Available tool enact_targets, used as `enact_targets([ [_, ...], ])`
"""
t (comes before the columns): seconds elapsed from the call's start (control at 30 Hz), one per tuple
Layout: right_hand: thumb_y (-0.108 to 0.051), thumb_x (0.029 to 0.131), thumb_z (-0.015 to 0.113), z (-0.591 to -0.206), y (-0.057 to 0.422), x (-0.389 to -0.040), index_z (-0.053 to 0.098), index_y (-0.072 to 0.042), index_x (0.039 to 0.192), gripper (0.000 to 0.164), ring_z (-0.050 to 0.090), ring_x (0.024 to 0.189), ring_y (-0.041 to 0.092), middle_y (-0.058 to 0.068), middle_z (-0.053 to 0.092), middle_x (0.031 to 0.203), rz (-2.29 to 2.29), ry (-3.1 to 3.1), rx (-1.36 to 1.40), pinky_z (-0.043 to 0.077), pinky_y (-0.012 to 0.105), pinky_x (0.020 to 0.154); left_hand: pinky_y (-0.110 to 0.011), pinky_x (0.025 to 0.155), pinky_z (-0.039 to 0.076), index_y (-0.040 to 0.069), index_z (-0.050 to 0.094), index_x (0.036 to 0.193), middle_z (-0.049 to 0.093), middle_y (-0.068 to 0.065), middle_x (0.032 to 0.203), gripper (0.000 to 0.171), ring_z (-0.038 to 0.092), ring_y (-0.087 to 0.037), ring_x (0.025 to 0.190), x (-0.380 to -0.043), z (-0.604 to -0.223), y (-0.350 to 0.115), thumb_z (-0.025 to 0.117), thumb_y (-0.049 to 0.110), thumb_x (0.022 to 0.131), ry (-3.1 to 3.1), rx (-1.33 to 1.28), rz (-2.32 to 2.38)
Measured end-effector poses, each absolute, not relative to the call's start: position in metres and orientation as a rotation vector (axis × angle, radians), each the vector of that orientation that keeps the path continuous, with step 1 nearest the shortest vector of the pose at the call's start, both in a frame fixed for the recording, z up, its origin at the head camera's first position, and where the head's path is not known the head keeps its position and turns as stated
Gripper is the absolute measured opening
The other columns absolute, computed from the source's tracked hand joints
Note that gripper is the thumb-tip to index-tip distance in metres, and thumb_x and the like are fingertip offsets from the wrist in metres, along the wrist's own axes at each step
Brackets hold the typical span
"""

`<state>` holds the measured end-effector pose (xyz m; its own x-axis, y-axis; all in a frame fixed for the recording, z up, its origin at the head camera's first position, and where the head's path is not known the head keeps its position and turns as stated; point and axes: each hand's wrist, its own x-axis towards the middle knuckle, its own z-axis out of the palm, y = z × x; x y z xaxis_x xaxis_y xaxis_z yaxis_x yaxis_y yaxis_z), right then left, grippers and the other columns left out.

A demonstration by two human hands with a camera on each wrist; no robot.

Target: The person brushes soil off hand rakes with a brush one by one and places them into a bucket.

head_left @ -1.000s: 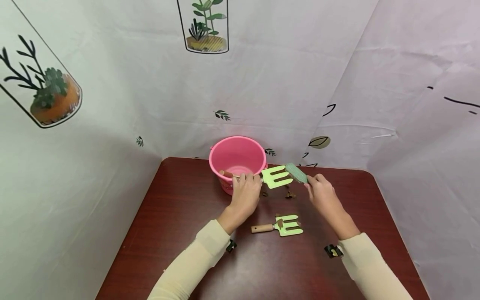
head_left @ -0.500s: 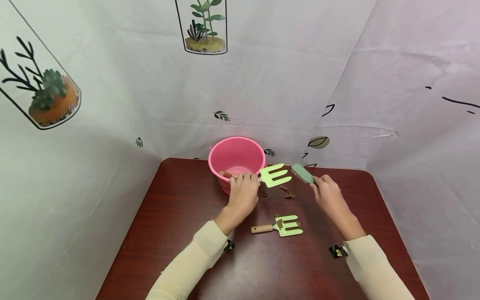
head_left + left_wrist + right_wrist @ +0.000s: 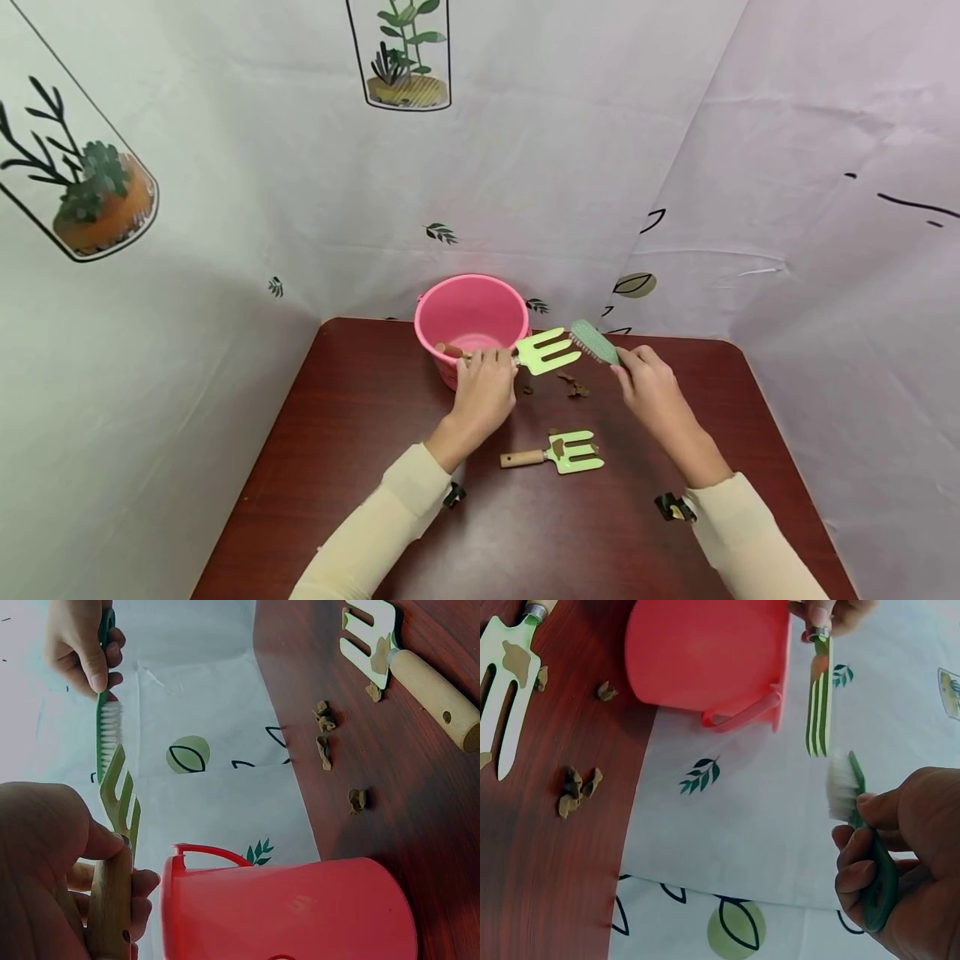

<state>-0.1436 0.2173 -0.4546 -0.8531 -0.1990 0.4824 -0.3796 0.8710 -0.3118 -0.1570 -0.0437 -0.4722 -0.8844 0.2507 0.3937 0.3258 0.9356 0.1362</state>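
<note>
My left hand [image 3: 486, 387] grips the wooden handle of a light green garden hand fork [image 3: 543, 352], held up over the front right rim of a pink bucket [image 3: 427, 333]. The tines point right. In my right hand [image 3: 651, 385] is a green scrubbing brush [image 3: 595, 342], held by its handle. Its white bristles [image 3: 842, 791] face the fork, right by the tine tips. A brown patch [image 3: 820, 666] shows on the fork near its neck in the right wrist view. A second hand fork [image 3: 573, 452] lies on the table with brown bits on its head.
The dark red-brown table [image 3: 337, 433] has several brown crumbly pieces [image 3: 576, 389] scattered below the raised tools. Another piece [image 3: 357, 799] lies nearer the bucket. A pale patterned cloth [image 3: 540, 167] hangs close behind the table and along both sides.
The brush drew away from the tines to the right, then came back left beside them. My left hand and its fork have barely moved. A brown piece has appeared among those below the tools.
</note>
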Motion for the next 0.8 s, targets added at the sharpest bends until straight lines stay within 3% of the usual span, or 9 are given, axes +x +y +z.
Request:
enact_targets([
  [0.2,0.001,0.092,0.072,-0.458,0.220,-0.144,0.068,0.016,0.115,0.028,0.059,0.073,0.032,0.023,0.060,0.091,0.551,-2.579,0.423,0.052,0.046,0.063,-0.048,0.073,0.045,0.008,0.064,0.099,0.068,-0.010,0.094,0.009,0.063,-0.031,0.090,-0.159,-0.466,-0.056,0.067,0.016,0.097,-2.676,-0.406,-0.334],
  [0.37,0.002,0.092,0.071,-0.465,0.225,-0.144,0.068,0.016,0.114,0.026,0.060,0.073,0.033,0.023,0.060,0.090,0.549,-2.581,0.418,0.053,0.047,0.064,-0.054,0.080,0.048,0.004,0.066,0.103,0.065,-0.012,0.097,0.011,0.064,-0.033,0.093,-0.163,-0.460,-0.071,0.069,0.013,0.096,-2.641,-0.401,-0.341],
  [0.57,0.003,0.093,0.070,-0.473,0.231,-0.142,0.068,0.016,0.114,0.025,0.061,0.075,0.035,0.024,0.059,0.090,0.538,-2.604,0.410,0.055,0.049,0.066,-0.049,0.070,0.045,0.001,0.065,0.105,0.061,-0.014,0.096,0.016,0.060,-0.033,0.088,-0.168,-0.449,-0.093,0.072,0.007,0.092,-2.671,-0.382,-0.341],
  [0.8,0.002,0.093,0.070,-0.481,0.236,-0.140,0.067,0.016,0.115,0.027,0.061,0.076,0.034,0.023,0.058,0.092,0.513,-2.640,0.389,0.055,0.047,0.066,-0.051,0.071,0.044,-0.001,0.063,0.102,0.060,-0.015,0.095,0.021,0.059,-0.034,0.089,-0.179,-0.440,-0.110,0.077,0.005,0.088,-2.724,-0.331,-0.314],
])
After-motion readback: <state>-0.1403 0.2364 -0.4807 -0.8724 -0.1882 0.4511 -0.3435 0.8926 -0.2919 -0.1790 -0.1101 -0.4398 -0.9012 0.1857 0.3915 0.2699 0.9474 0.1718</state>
